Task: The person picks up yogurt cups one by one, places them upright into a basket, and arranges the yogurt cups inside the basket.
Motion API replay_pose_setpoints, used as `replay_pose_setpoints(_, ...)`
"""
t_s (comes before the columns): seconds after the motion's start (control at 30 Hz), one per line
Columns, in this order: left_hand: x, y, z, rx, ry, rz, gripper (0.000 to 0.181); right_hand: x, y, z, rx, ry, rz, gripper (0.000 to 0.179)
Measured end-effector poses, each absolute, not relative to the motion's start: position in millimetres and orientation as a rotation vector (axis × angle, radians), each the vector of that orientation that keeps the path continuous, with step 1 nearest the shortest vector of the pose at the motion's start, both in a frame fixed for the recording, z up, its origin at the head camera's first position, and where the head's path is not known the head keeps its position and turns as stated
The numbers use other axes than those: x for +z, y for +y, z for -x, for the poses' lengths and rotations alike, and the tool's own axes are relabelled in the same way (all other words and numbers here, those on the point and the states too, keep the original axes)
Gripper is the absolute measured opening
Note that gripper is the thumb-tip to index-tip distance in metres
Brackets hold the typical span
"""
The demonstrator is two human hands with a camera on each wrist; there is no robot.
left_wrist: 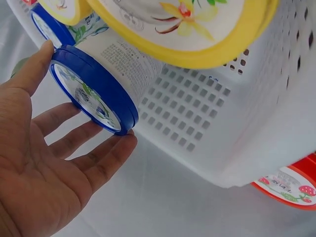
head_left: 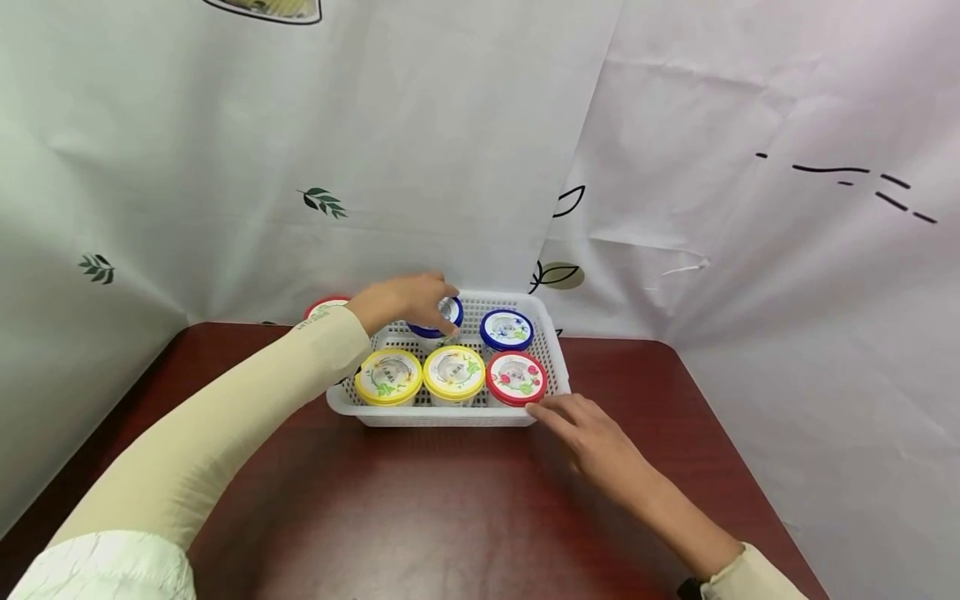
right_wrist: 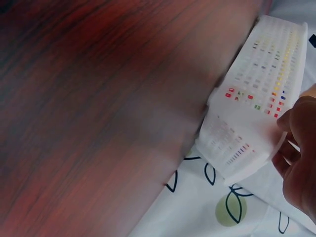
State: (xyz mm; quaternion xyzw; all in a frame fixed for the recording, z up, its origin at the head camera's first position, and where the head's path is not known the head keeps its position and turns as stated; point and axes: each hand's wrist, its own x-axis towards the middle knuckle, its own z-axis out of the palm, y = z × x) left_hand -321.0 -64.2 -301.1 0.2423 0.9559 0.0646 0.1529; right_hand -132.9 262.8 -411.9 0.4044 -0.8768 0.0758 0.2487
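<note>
Thumb and fingers of my left hand (head_left: 408, 300) span the blue lid of a white tub (left_wrist: 94, 91) at the back of a white plastic basket (head_left: 450, 421). In the left wrist view the thumb lies on one side of that lid and the fingertips on the other. My right hand (head_left: 588, 429) grips the basket's front right corner, thumb outside and fingers over the rim in the right wrist view. Two yellow-lidded tubs (head_left: 454, 371) and a red-lidded tub (head_left: 517, 377) form the front row; another blue-lidded tub (head_left: 507, 329) stands at back right.
Another red-lidded tub (head_left: 326, 306) sits outside the basket at its back left, partly hidden by the left arm. The basket stands on a dark red wooden table (head_left: 420, 508). A white printed cloth (head_left: 450, 150) hangs close behind the basket and along the sides.
</note>
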Motion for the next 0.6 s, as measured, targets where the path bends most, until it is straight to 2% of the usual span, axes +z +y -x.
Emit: replay_pose_setpoints(0.6,-310.8,-55.6,321.4,0.145,2.748,-0.729,0.088,-410.3,261.2,131.2,0.199,-2.415,-1.089,0.062)
